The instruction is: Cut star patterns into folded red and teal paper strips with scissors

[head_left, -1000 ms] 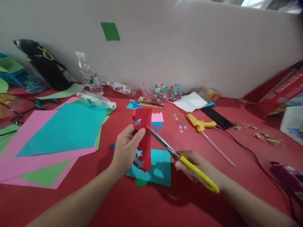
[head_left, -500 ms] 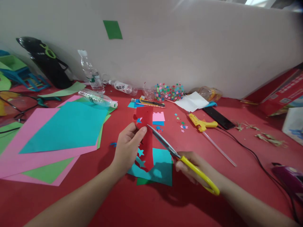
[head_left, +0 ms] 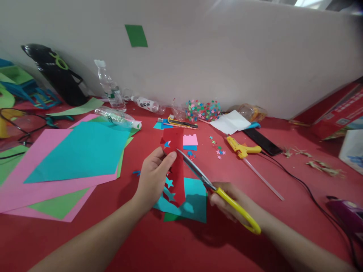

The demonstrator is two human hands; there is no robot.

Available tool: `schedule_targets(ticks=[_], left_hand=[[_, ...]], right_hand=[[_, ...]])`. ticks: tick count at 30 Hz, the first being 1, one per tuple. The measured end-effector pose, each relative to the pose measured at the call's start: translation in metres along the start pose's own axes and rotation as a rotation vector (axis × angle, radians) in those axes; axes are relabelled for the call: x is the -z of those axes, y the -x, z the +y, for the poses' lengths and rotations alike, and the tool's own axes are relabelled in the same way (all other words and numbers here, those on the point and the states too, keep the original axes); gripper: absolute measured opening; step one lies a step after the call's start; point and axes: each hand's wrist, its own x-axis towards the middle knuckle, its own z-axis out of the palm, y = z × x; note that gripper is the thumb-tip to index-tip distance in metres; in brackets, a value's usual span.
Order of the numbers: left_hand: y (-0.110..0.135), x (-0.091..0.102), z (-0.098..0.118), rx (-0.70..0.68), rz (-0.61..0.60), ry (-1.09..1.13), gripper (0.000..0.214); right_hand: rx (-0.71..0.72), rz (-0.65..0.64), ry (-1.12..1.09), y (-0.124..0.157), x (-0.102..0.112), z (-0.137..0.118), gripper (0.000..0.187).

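My left hand (head_left: 153,176) pinches a red paper strip (head_left: 176,166) with star-shaped holes along its left edge, holding it above the table. My right hand (head_left: 235,202) grips yellow-handled scissors (head_left: 215,187); their blade tips touch the strip's right edge near its middle. Under the strip lie a teal paper piece (head_left: 193,200) and a green scrap on the red table (head_left: 176,241).
Large teal, pink and green sheets (head_left: 76,155) spread at the left. Plastic bottles (head_left: 109,87), a box cutter (head_left: 181,122), a cup of paper stars (head_left: 202,109), white paper, a yellow glue gun (head_left: 242,148) with cable, a black phone and red boxes (head_left: 337,113) stand by the wall.
The view has shifted slightly. The scissors and the red strip keep nearly the same pose, with the blades at the strip's edge.
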Motion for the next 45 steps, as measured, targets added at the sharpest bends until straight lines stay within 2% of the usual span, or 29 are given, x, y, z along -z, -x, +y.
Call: schedule_targets(ticks=[13, 36, 39, 45], left_hand=[[0.000, 0.000, 0.000, 0.012, -0.019, 0.023, 0.011], [0.000, 0.001, -0.001, 0.037, -0.039, 0.069, 0.007], [-0.001, 0.001, 0.001, 0.061, -0.040, 0.098, 0.007], [-0.009, 0.005, 0.007, 0.194, -0.014, 0.208, 0.004]], right_hand=[[0.021, -0.021, 0.034, 0.000, 0.002, -0.007, 0.048], [0.043, -0.046, 0.077, -0.002, 0.003, -0.003, 0.048], [0.003, -0.017, 0.092, -0.002, 0.005, -0.003, 0.050], [-0.094, -0.019, 0.139, 0.000, 0.017, 0.002, 0.047]])
